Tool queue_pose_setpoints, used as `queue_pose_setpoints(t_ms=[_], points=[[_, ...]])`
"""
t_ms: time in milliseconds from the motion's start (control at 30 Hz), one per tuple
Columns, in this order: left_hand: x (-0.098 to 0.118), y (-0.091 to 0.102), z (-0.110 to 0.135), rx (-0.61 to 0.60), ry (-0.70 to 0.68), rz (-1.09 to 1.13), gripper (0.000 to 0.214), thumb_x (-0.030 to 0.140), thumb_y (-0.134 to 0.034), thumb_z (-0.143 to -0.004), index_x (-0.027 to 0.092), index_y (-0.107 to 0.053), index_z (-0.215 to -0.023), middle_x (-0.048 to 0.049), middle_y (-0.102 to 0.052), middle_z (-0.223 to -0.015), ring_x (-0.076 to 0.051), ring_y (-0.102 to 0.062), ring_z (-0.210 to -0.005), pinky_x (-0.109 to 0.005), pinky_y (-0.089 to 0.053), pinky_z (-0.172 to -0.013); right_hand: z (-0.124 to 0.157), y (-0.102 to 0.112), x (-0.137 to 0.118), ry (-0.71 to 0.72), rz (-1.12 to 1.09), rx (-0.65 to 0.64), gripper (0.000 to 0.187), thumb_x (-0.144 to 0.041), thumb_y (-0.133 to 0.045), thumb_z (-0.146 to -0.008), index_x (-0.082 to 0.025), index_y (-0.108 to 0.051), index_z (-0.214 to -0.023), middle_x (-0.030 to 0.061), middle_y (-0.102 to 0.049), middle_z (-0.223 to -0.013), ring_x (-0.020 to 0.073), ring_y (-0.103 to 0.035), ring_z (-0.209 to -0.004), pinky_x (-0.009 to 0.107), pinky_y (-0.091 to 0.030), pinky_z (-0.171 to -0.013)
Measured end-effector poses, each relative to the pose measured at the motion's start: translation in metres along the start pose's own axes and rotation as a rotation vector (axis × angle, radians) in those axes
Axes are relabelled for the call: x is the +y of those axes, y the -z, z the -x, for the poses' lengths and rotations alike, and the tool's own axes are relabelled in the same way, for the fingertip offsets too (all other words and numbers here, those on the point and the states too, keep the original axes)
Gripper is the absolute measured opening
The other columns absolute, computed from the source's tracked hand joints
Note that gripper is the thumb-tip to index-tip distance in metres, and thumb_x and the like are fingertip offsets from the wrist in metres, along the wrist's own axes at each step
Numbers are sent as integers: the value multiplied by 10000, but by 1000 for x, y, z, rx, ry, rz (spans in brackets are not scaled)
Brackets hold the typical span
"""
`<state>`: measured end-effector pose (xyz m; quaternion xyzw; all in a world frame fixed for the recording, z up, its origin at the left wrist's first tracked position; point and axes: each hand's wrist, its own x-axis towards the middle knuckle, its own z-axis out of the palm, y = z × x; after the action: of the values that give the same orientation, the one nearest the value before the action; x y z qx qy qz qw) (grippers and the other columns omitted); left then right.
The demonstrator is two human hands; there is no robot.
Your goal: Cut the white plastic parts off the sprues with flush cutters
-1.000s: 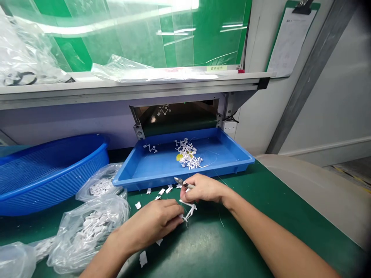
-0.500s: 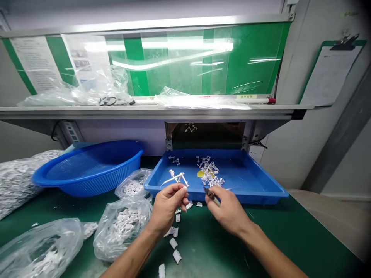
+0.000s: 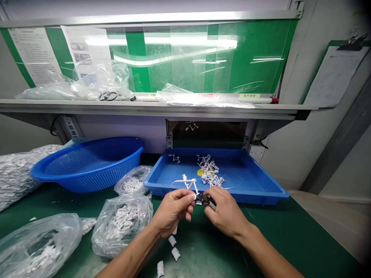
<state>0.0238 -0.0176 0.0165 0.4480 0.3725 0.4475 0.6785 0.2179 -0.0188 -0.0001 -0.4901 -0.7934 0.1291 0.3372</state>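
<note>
Between thumb and fingers, my left hand pinches a white plastic sprue whose thin branches stick up in front of the tray. My right hand is closed around a small pair of cutting pliers. The dark jaws of the pliers meet the sprue beside my left fingertips; whether the jaws are closed cannot be made out. Below my hands, several small white plastic parts lie in a loose line on the green table.
A blue tray behind my hands holds a heap of white sprues. Leftward stand a blue basket and clear bags of white parts. A shelf crosses above, with an opening under it.
My left hand has moved right with the sprue, toward my right hand. The pliers, apart from the sprue before, now have their jaws at it.
</note>
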Motion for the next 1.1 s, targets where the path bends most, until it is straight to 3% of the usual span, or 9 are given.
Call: queue_pose_setpoints(t_ms=[233,500,600,700,800,933,1033,1100], points=[[1,6,-1,-58,29,-56,265,315,-795,-753,96,-665,-827,-15,-582,-671,-71,-542,-543,-152,-502,-458,1,3,4,39,106,-94,58,-154,-503,-776,-209,-519,-788,-10,-560,-773,154,-479,-741,286,-333,-711],[-12,16,-9,-185,102,-139,310,342,-816,-719,90,-652,-796,-20,-598,-639,-72,-540,-497,-160,-500,-434,-1,16,16,40,40,-356,77,-175,-508,-747,-195,-507,-673,-29,-578,-703,103,-459,-614,246,-287,-581],[-18,14,-12,-187,121,-144,308,345,-806,-731,93,-640,-793,-17,-593,-648,-72,-539,-512,-161,-506,-445,0,21,23,16,88,-396,92,-187,-532,-720,-190,-503,-633,-37,-541,-625,95,-423,-560,252,-257,-541],[-22,14,-13,-176,129,-149,306,348,-793,-745,94,-630,-802,-14,-582,-670,-72,-538,-536,-157,-508,-452,0,32,28,-30,95,-445,121,-209,-540,-729,-189,-514,-613,-45,-503,-557,90,-372,-508,261,-222,-499],[-22,16,-14,-161,131,-137,299,344,-782,-759,102,-614,-813,-8,-571,-670,-74,-535,-540,-152,-497,-441,-2,50,32,-82,19,-459,148,-236,-522,-770,-190,-563,-636,-38,-547,-587,99,-420,-535,249,-260,-500],[-3,19,-14,-116,62,-75,238,307,-735,-808,116,-595,-833,-50,-623,-786,-104,-585,-628,-158,-503,-458,-5,55,27,-104,-108,-360,180,-269,-509,-812,-209,-677,-839,-11,-662,-776,141,-558,-689,241,-379,-600],[31,21,-3,20,-95,21,188,251,-721,-817,126,-583,-842,-65,-640,-884,-98,-591,-675,-142,-493,-483,-2,28,12,-79,-174,-275,359,-260,-526,-808,-261,-634,-1150,7,-689,-1004,177,-617,-866,264,-444,-753],[60,28,17,130,-230,66,182,216,-736,-794,136,-582,-846,-34,-620,-835,-74,-559,-631,-128,-468,-480,4,3,-1,-41,-153,-227,463,-265,-509,-824,-284,-547,-1285,30,-649,-1139,200,-611,-974,293,-452,-849]])
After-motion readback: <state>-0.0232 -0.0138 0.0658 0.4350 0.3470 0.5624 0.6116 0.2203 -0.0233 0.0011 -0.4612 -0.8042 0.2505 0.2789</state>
